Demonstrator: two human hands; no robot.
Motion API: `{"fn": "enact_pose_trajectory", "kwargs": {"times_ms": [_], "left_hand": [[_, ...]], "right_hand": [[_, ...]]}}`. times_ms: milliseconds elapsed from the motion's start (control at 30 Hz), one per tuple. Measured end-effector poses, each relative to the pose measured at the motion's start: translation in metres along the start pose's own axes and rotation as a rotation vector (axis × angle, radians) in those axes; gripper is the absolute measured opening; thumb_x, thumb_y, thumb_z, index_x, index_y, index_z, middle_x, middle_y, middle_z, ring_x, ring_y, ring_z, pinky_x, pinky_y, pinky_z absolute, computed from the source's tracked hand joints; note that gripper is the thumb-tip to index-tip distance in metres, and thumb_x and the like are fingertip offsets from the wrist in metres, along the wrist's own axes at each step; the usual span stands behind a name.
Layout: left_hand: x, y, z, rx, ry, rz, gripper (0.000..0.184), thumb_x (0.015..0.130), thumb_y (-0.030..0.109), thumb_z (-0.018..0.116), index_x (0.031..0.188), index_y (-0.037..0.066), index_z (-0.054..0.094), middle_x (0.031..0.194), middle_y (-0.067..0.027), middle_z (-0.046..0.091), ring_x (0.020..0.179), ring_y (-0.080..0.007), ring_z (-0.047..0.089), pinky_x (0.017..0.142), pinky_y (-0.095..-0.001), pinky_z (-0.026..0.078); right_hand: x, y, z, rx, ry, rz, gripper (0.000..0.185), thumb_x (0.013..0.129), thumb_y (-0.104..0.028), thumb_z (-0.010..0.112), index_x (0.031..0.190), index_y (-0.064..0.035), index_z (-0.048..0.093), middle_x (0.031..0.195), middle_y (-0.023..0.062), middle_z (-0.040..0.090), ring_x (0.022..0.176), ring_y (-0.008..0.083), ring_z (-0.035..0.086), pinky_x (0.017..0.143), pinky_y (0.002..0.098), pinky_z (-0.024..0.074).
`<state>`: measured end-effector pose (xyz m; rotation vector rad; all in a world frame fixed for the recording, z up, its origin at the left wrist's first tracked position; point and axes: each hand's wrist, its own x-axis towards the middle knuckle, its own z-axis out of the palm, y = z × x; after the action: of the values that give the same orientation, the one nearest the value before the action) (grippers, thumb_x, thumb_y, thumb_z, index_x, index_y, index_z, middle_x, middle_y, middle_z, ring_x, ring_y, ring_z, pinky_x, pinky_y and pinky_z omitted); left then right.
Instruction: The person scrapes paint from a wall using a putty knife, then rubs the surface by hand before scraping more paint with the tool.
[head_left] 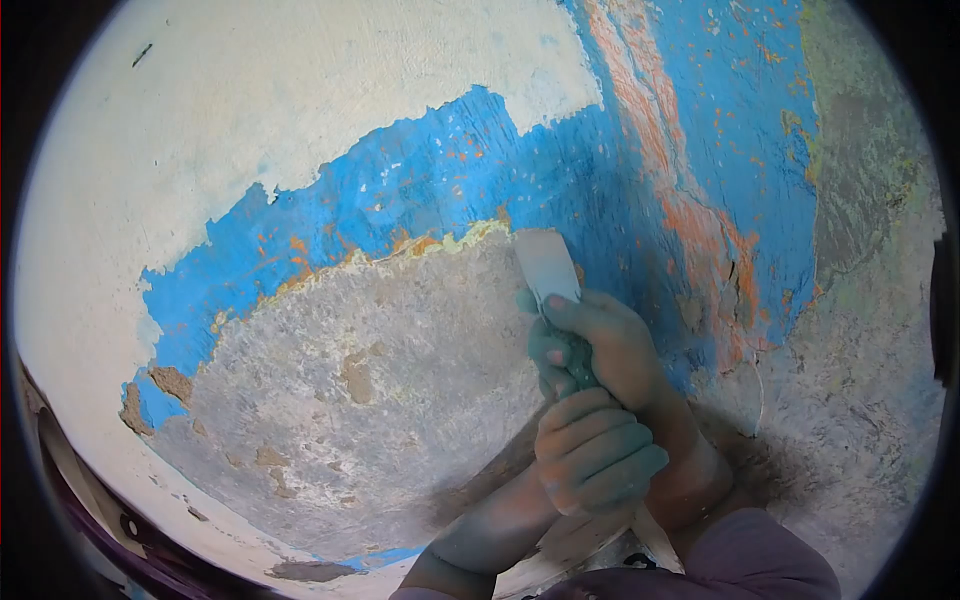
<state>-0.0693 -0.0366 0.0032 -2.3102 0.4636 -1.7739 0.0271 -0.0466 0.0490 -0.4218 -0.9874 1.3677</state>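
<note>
I judged the scraping only partly done: the grey patch [450,330] was largely bare of colour, whereas blue paint [400,180] remained above and to the right of it, and a pale coat [300,90] lay beyond that blue band. The scraper [548,262] stood at the patch's upper-right edge, the right hand [615,345] wrapped round its handle, thumb at the blade's base, and the left hand [600,450] closed on the handle's lower end. No brand, label or writing was legible.
</note>
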Motion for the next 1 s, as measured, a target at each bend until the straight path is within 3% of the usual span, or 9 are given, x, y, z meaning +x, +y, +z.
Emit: {"fn": "enact_pose_trajectory", "kwargs": {"times_ms": [300, 367, 700, 800, 900, 1000], "left_hand": [[0.005, -0.002, -0.006, -0.029, 0.033, -0.027, 0.024, 0.052, 0.014, 0.064, 0.074, 0.004, 0.065, 0.069, -0.008, 0.062, 0.063, -0.0219, 0.062, 0.068, -0.0364, 0.051], [-0.008, 0.004, -0.002, 0.022, 0.041, 0.0, 0.024, 0.052, 0.014, 0.063, 0.073, 0.004, 0.065, 0.067, -0.0077, 0.061, 0.062, -0.0217, 0.062, 0.068, -0.0358, 0.051], [-0.009, -0.005, 0.001, -0.093, 0.087, 0.022, 0.019, 0.052, 0.012, 0.061, 0.069, 0.003, 0.064, 0.065, -0.0078, 0.061, 0.059, -0.0217, 0.061, 0.065, -0.0357, 0.05], [0.001, -0.012, -0.003, -0.066, 0.152, -0.025, 0.021, 0.05, 0.013, 0.06, 0.069, 0.003, 0.063, 0.065, -0.0074, 0.06, 0.058, -0.0217, 0.06, 0.064, -0.0357, 0.049], [0.006, -0.003, -0.009, -0.084, 0.093, -0.052, 0.023, 0.048, 0.014, 0.06, 0.069, 0.004, 0.063, 0.065, -0.007, 0.06, 0.059, -0.0217, 0.06, 0.064, -0.0357, 0.049], [-0.007, -0.002, -0.005, -0.043, 0.016, 0.038, 0.025, 0.048, 0.015, 0.061, 0.07, 0.004, 0.064, 0.066, -0.0071, 0.06, 0.06, -0.0222, 0.06, 0.065, -0.036, 0.049]], "right_hand": [[0.007, 0.001, 0.007, -0.057, 0.026, -0.081, 0.028, 0.094, -0.023, 0.047, 0.111, -0.0018, 0.052, 0.069, 0.0015, 0.05, 0.051, 0.0074, 0.042, 0.046, 0.0227, 0.0361], [0.002, 0.01, -0.001, -0.01, -0.033, 0.02, 0.028, 0.094, -0.023, 0.047, 0.111, -0.0021, 0.052, 0.069, 0.0012, 0.05, 0.051, 0.0076, 0.042, 0.046, 0.0226, 0.0358], [0.003, 0.008, 0.0, -0.05, -0.003, 0.009, 0.027, 0.094, -0.023, 0.047, 0.111, -0.0024, 0.053, 0.072, 0.0012, 0.051, 0.055, 0.0076, 0.045, 0.05, 0.0214, 0.0375], [0.014, 0.002, 0.011, -0.107, 0.111, -0.117, 0.027, 0.095, -0.024, 0.048, 0.11, -0.0028, 0.053, 0.072, 0.0007, 0.051, 0.055, 0.0074, 0.045, 0.05, 0.021, 0.0378], [0.008, 0.002, 0.01, -0.028, 0.041, -0.106, 0.027, 0.094, -0.024, 0.048, 0.109, -0.0028, 0.053, 0.07, 0.0001, 0.051, 0.055, 0.0073, 0.045, 0.05, 0.0211, 0.0382], [0.003, 0.007, 0.001, -0.025, -0.11, 0.039, 0.027, 0.094, -0.025, 0.048, 0.109, -0.0028, 0.053, 0.069, 0.0, 0.051, 0.056, 0.0073, 0.046, 0.052, 0.0212, 0.0393]]}}
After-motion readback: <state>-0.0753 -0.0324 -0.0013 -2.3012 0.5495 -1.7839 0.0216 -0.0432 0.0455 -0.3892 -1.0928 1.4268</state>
